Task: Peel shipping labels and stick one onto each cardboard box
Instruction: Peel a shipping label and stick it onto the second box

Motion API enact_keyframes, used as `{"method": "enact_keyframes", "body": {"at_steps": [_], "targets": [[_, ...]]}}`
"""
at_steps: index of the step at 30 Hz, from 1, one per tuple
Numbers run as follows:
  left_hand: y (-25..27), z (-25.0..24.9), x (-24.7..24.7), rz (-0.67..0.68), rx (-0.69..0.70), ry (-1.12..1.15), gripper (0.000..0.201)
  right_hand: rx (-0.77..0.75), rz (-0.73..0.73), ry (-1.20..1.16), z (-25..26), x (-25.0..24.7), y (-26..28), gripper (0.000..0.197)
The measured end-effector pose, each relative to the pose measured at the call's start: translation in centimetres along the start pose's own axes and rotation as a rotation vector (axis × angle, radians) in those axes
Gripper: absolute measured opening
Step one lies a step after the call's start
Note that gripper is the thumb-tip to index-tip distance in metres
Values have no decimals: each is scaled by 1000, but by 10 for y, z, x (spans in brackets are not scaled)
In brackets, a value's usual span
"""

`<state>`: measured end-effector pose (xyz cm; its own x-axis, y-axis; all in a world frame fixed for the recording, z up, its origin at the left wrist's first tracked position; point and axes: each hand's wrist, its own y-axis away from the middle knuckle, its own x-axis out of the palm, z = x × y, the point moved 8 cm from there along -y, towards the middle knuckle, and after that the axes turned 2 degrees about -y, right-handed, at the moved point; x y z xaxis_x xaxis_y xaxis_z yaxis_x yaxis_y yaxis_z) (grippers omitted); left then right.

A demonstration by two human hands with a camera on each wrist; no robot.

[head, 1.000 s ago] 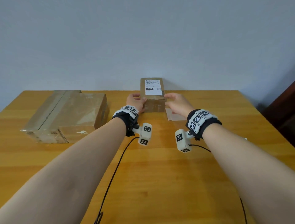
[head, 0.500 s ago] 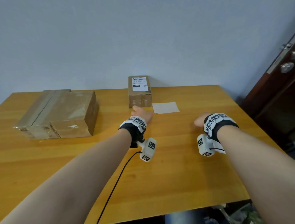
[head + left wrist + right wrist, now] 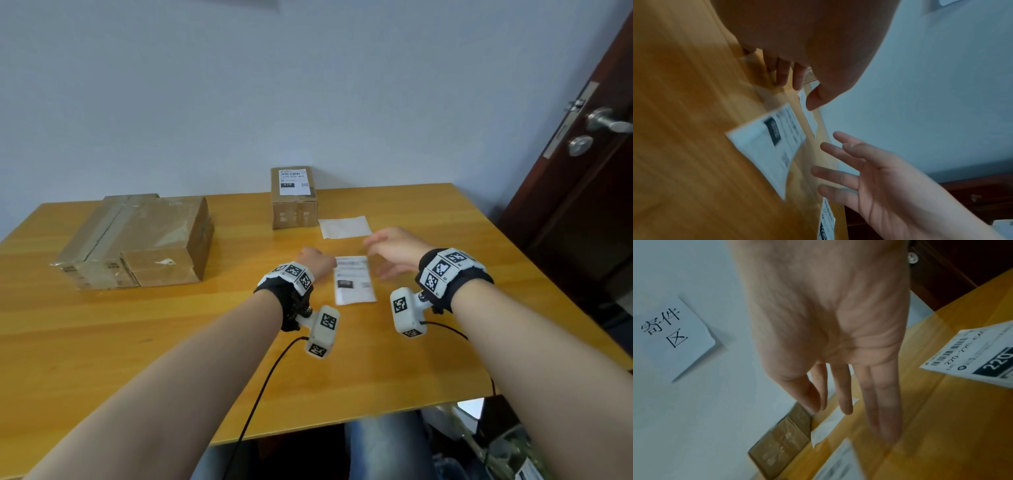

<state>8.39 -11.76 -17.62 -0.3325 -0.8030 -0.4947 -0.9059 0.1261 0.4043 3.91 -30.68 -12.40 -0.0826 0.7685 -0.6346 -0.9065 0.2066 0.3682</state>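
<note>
A small cardboard box (image 3: pixel 294 209) with a shipping label (image 3: pixel 292 182) stuck on its top stands at the back of the table. At the left sits a large taped cardboard box (image 3: pixel 137 240) with no label on the faces I see. A printed label sheet (image 3: pixel 354 279) (image 3: pixel 766 149) lies flat on the table between my hands. My left hand (image 3: pixel 317 262) (image 3: pixel 797 91) hovers at its upper left edge, fingers loosely curled, holding nothing. My right hand (image 3: pixel 383 250) (image 3: pixel 849 410) hovers just right of it with straight fingers, empty.
A blank white backing sheet (image 3: pixel 344 226) lies beside the small box. Another label sheet marked 220 (image 3: pixel 972 360) lies to the right, near my right wrist. The wooden table (image 3: pixel 171 342) ends close to my body. A dark door (image 3: pixel 582 171) stands at the right.
Both hands have come back from the small box toward me. The right hand swung out to the right and then in again, and a printed label sheet now lies between the hands.
</note>
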Motion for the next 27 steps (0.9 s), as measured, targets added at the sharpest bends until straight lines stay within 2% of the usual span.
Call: {"method": "enact_keyframes", "body": {"at_steps": [1, 3, 5, 8, 11, 17, 19, 20, 22, 24, 27], "targets": [[2, 3, 0, 19, 15, -33, 10, -26, -20, 16, 3, -2, 3, 35], [5, 8, 1, 29, 41, -73, 41, -62, -92, 108, 0, -5, 5, 33], [10, 11, 1, 39, 84, -76, 50, -38, -79, 116, -11, 3, 2, 33], [13, 15, -1, 12, 117, -26, 52, 16, 37, 66, -21, 28, 2, 41], [17, 17, -7, -6, 145, -9, 54, 0, 67, -16, -14, 45, 1, 45], [25, 29, -9, 11, 177, 2, 49, 57, 154, -413, -5, 74, 1, 55], [27, 34, -9, 3, 197, -6, 49, 62, 137, -495, -5, 80, 0, 56], [27, 36, -9, 0, 207, -17, 50, 54, 96, -467, -6, 79, -1, 55], [27, 39, -11, 6, 218, -44, 49, 25, -2, -239, -6, 73, -3, 51], [25, 41, -13, 17, 224, -68, 49, 5, -1, 31, -4, 73, -2, 50], [26, 43, -14, 16, 259, -174, 54, -50, 29, 200, 1, 77, -2, 62]]}}
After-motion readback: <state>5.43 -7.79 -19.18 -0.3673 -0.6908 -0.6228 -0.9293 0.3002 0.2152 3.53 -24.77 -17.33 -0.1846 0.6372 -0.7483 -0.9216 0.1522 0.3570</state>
